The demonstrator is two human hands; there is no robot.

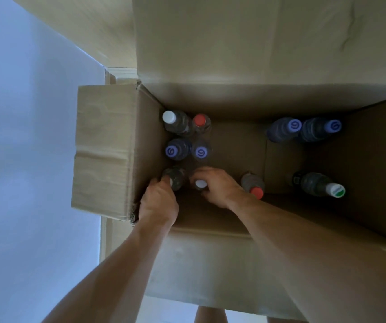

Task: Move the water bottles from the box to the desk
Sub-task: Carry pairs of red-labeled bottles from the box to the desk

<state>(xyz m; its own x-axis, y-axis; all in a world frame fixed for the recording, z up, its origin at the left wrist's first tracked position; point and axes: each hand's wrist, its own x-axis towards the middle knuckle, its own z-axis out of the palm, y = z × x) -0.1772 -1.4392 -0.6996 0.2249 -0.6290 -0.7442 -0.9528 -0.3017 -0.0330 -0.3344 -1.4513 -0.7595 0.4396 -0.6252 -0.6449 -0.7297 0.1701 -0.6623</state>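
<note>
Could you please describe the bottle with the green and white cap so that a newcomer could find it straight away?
Look into the open cardboard box and go to its right side, near edge. There the green-capped bottle stands alone, right of a red-capped bottle. Its cap is half white, half green.

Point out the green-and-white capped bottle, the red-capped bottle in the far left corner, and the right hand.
green-and-white capped bottle (335,190), head view, on its cap.
far red-capped bottle (199,120), head view, on its cap.
right hand (217,186), head view, back of hand.
</note>
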